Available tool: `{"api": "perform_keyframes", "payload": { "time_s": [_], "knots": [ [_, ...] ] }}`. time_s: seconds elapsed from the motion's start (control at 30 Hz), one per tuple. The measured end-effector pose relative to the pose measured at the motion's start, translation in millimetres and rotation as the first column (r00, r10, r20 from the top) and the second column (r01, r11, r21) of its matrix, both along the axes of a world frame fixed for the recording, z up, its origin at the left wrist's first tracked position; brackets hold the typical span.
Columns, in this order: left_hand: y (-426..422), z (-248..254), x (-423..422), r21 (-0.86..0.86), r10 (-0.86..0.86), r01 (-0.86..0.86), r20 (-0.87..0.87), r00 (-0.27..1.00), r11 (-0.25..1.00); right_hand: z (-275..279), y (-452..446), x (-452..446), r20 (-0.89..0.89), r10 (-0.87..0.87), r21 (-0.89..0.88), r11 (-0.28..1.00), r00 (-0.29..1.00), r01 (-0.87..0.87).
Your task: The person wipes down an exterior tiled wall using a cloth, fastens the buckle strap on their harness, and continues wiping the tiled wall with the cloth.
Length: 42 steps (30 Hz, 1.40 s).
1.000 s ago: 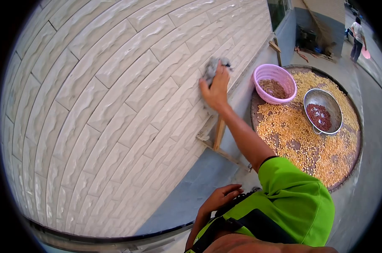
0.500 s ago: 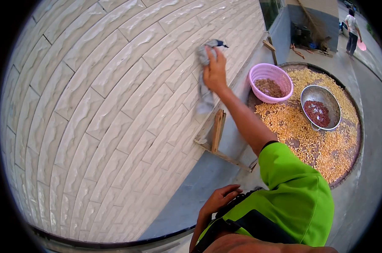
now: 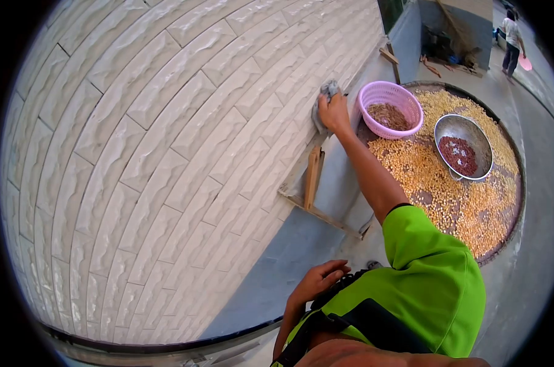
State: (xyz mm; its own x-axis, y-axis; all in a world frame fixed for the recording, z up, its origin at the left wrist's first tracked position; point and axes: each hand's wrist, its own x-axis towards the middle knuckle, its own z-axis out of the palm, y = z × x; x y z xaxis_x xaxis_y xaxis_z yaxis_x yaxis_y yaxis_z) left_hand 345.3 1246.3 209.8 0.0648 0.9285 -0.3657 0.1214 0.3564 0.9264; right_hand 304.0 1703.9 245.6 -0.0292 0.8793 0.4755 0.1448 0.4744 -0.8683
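Note:
The grey cloth (image 3: pixel 318 118) is bunched under my right hand (image 3: pixel 335 114), whose fingers press it against the pale tiled wall (image 3: pixel 167 147), near the wall's lower right edge. My right arm reaches up to it from a bright green sleeve. A small dark bit of the cloth sticks out beside the fingers. Low in the view, my left hand (image 3: pixel 318 280) is held in front of my body, its fingers loosely stretched and nothing seen in it.
A wooden frame (image 3: pixel 312 177) leans below the cloth. On the right, a round tray (image 3: pixel 522 202) of yellow kernels holds a pink basket (image 3: pixel 421 119) and a metal colander (image 3: pixel 492 150) with red beans. Another person (image 3: pixel 511 44) stands far off with something pink.
My right hand and the cloth moved up the wall and back down, now further right beside the pink basket. The cloth, hanging long half a second ago, is bunched. My left hand stayed about the same.

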Motion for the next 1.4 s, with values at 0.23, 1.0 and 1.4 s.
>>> {"api": "perform_keyframes", "payload": {
  "time_s": [0.23, 1.0, 1.4],
  "knots": [
    [4, -9, 2, 0.023, -0.015, 0.014, 0.05, 0.999, 1.0, 0, -53, 4, -0.012, 0.069, 0.065, 0.996, 0.998, -0.068],
    [-5, 3, -1, -0.018, 0.146, -0.146, 0.025, 0.989, 0.989, 167, 56, -20, -0.461, -0.154, 0.357, 0.869, 0.874, 0.342],
    [21, 2, -5, -0.06, 0.11, -0.108, 0.025, 0.994, 0.992, 277, -82, -26, -0.225, 0.368, 0.897, 0.439, 0.902, 0.045]
  ]
}}
